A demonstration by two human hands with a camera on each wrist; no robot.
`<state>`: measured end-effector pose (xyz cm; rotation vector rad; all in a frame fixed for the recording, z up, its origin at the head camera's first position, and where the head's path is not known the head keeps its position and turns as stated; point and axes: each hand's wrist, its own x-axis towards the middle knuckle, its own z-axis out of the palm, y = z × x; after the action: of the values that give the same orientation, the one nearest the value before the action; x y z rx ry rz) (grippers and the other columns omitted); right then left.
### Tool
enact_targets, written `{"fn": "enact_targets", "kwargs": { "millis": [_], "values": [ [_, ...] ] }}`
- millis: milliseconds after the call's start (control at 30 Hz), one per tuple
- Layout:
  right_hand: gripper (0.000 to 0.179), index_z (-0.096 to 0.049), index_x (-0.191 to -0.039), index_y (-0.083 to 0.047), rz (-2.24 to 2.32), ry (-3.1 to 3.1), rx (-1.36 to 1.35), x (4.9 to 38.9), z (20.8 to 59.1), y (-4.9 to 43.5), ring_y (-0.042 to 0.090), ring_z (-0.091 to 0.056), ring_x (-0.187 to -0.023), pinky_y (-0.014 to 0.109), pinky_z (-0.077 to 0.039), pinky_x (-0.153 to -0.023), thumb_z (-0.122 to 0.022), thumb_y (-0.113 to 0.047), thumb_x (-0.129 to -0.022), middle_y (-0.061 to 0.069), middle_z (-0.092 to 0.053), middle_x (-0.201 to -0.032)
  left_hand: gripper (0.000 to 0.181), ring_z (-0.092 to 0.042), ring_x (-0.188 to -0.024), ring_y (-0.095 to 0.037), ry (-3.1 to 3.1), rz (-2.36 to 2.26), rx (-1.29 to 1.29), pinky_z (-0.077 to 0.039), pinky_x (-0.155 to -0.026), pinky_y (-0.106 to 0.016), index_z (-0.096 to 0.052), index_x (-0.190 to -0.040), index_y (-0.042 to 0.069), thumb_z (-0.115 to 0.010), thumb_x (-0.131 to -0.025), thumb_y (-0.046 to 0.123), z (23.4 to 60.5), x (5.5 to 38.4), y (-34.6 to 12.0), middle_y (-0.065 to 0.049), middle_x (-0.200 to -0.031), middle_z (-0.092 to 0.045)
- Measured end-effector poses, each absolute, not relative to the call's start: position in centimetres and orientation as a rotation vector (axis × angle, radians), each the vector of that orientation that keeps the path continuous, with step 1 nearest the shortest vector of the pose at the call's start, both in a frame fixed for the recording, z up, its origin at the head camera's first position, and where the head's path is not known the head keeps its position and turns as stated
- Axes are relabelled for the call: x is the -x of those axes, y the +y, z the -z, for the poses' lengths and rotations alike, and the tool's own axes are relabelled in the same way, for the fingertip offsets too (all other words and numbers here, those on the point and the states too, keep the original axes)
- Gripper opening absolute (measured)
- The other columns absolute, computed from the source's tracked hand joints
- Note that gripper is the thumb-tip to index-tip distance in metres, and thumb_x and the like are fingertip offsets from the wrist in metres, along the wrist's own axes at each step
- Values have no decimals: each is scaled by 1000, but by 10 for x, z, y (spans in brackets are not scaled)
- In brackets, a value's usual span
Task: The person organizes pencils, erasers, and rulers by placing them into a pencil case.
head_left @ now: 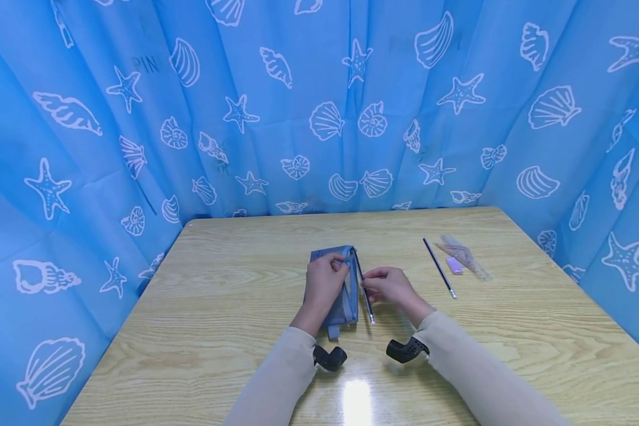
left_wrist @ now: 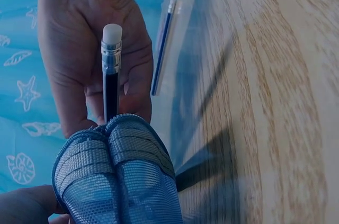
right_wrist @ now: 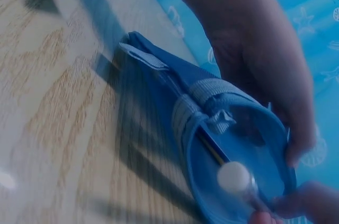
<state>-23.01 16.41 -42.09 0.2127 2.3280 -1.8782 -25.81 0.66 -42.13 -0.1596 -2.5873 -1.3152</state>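
Observation:
A blue mesh zip pouch (head_left: 348, 305) lies on the table, its mouth spread apart in the right wrist view. My left hand (head_left: 323, 284) grips the pouch near its top edge. Between the fingers of my right hand (head_left: 393, 288) is a dark pencil (head_left: 369, 306), pinched around its middle just right of the pouch. Its white eraser (right_wrist: 233, 177) points back toward me, in front of the pouch mouth in the right wrist view. A thin dark stick (right_wrist: 210, 146) shows inside the pouch there. Whether the held pencil's far end is in the pouch, I cannot tell.
On the wooden table (head_left: 234, 284), a second dark pencil (head_left: 439, 268) lies to the right. Beyond it are a purple eraser (head_left: 454, 265) and clear rulers (head_left: 465, 257). A blue shell-patterned curtain (head_left: 309, 148) hangs around the table's back and sides.

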Motion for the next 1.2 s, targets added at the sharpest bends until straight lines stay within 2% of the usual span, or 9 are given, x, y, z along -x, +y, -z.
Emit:
{"fn": "enact_targets", "kwargs": {
  "millis": [233,667,1033,1200],
  "values": [
    [32,-59,-117,14,1926,2291,-184,231,425,160,8,-63,-65,24,-55,-60,-61,-3,-90,7,-68,-86,21,-51,-54,-7,-2595,1303,168,-40,-49,-21,-74,-105,12,-65,-87,18,421,257,7,6,-71,-61],
    [30,-60,-116,13,1984,2286,-204,236,428,150,9,-62,-68,24,-56,-62,-60,-3,-91,11,-69,-92,23,-51,-53,-6,-2606,1274,177,-39,-48,-21,-74,-106,13,-64,-87,18,421,257,6,7,-71,-61],
    [31,-60,-120,9,1952,2287,-234,240,429,149,10,-65,-74,27,-57,-68,-59,-7,-94,15,-68,-103,22,-51,-54,-5,-2597,1268,191,-39,-48,-20,-74,-105,12,-65,-86,17,420,257,9,6,-71,-62],
    [31,-60,-121,8,1945,2274,-249,242,430,149,9,-65,-73,26,-57,-68,-58,-9,-95,14,-69,-102,22,-51,-54,-5,-2609,1275,182,-39,-48,-20,-74,-106,12,-65,-87,17,419,256,9,6,-71,-62]
  ]
}}
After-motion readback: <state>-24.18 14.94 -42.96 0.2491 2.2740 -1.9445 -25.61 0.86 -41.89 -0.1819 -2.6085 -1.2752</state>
